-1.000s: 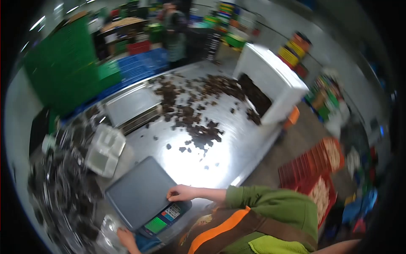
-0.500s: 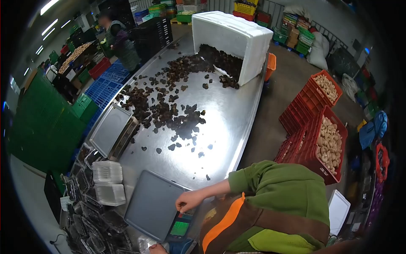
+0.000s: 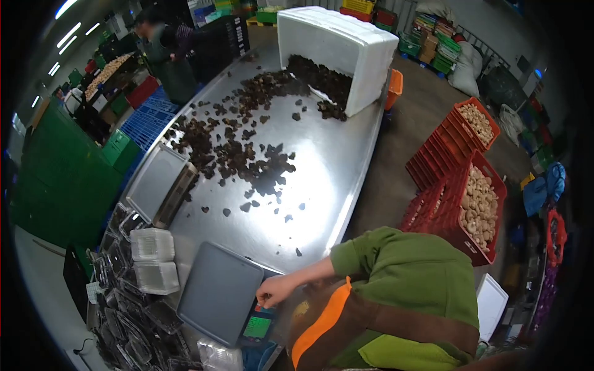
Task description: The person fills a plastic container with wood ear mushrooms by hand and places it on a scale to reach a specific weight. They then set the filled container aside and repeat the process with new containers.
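Note:
My right hand (image 3: 275,291), at the end of a green sleeve, has its fingers curled at the edge of a weighing scale's control panel. Nothing shows in its fingers. The weighing scale (image 3: 219,294) has a bare grey platform and a lit green display (image 3: 257,327). At the bottom of the view, a clear plastic container (image 3: 219,355) lies against the scale's lower edge. My left hand is out of view. Farther up the steel table (image 3: 315,229), dark brown mushroom-like pieces (image 3: 247,164) are scattered. More of them spill from a white foam box (image 3: 337,43) tipped on its side.
Clear plastic containers (image 3: 153,260) stand stacked left of the scale, by a heap of dark-looking clear packaging (image 3: 127,321). A second scale (image 3: 158,183) sits at the table's left edge. Red crates (image 3: 455,207) of pale mushrooms stand to the right. Another person (image 3: 170,65) stands beyond the table.
My left hand, at the bottom edge by the clear container before, has left the view. My right hand stays at the scale's panel. The whole view has shifted slightly.

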`<act>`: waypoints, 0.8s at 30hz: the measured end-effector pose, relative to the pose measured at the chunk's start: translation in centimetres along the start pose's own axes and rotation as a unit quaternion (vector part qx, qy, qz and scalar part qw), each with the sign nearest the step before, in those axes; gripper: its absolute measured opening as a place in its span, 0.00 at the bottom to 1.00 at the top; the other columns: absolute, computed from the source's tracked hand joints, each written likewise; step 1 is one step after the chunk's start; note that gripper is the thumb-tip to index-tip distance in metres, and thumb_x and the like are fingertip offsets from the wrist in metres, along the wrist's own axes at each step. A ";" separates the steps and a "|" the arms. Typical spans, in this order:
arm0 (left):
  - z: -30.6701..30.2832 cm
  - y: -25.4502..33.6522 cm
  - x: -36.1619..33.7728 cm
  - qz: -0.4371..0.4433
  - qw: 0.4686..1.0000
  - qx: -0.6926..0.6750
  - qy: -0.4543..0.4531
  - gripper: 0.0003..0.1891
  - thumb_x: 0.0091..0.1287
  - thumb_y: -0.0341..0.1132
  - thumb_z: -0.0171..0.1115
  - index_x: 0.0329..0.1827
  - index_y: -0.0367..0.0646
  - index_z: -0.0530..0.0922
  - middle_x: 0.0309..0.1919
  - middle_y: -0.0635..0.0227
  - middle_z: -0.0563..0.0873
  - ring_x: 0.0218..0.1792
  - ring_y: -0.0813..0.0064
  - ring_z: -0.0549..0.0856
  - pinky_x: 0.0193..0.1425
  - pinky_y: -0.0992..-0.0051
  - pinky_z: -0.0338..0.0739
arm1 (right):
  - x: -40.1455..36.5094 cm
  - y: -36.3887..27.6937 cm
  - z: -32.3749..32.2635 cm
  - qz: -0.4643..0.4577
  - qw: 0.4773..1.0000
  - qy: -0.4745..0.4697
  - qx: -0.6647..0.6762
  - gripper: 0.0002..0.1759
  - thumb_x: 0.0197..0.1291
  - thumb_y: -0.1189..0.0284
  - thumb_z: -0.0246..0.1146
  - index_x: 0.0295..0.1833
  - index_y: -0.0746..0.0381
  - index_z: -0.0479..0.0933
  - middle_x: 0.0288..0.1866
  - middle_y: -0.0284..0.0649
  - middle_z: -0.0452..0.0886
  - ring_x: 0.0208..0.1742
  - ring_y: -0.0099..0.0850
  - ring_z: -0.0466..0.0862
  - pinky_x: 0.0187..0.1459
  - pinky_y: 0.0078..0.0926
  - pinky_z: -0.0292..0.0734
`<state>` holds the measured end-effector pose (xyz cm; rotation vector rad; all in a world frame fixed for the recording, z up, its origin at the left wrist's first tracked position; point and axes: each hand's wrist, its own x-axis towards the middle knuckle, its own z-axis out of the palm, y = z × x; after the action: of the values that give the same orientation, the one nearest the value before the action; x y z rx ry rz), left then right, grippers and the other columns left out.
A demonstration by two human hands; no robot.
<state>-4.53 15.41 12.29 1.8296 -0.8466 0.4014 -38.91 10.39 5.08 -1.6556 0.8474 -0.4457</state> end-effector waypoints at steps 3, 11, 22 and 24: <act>0.8 5.1 -1.3 0.193 0.979 -0.025 -0.060 0.11 0.68 0.36 0.65 0.44 0.35 0.82 0.38 0.53 0.84 0.38 0.57 0.83 0.45 0.63 0.78 | 0.6 0.7 0.7 -0.029 0.999 -0.013 -0.014 0.13 0.57 0.65 0.67 0.41 0.62 0.79 0.34 0.40 0.84 0.36 0.33 0.84 0.38 0.33 0.76; 5.6 4.9 -8.4 0.231 0.851 -0.063 -0.467 0.14 0.64 0.24 0.61 0.53 0.36 0.80 0.37 0.61 0.77 0.34 0.69 0.79 0.36 0.71 0.73 | -0.7 0.5 0.6 0.005 0.999 -0.019 -0.038 0.14 0.53 0.63 0.70 0.39 0.61 0.82 0.35 0.41 0.85 0.39 0.38 0.85 0.40 0.35 0.77; 6.2 11.4 -8.2 0.252 0.798 -0.123 -0.533 0.20 0.63 0.29 0.68 0.58 0.35 0.77 0.43 0.57 0.80 0.41 0.65 0.80 0.45 0.67 0.76 | -6.6 4.7 -2.6 0.073 0.985 0.156 0.018 0.13 0.51 0.64 0.69 0.38 0.61 0.83 0.35 0.41 0.86 0.37 0.38 0.84 0.39 0.34 0.77; 7.6 13.3 -9.7 0.254 0.795 -0.146 -0.530 0.19 0.64 0.29 0.66 0.58 0.35 0.77 0.43 0.57 0.80 0.41 0.65 0.80 0.44 0.68 0.76 | -8.4 5.5 -3.7 0.114 0.981 0.157 0.012 0.14 0.53 0.64 0.67 0.40 0.62 0.82 0.37 0.43 0.85 0.39 0.38 0.85 0.42 0.35 0.78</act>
<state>-21.55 9.19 12.11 1.4100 -2.0589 -0.5099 -48.70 13.61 2.03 -1.4639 1.2456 -0.5635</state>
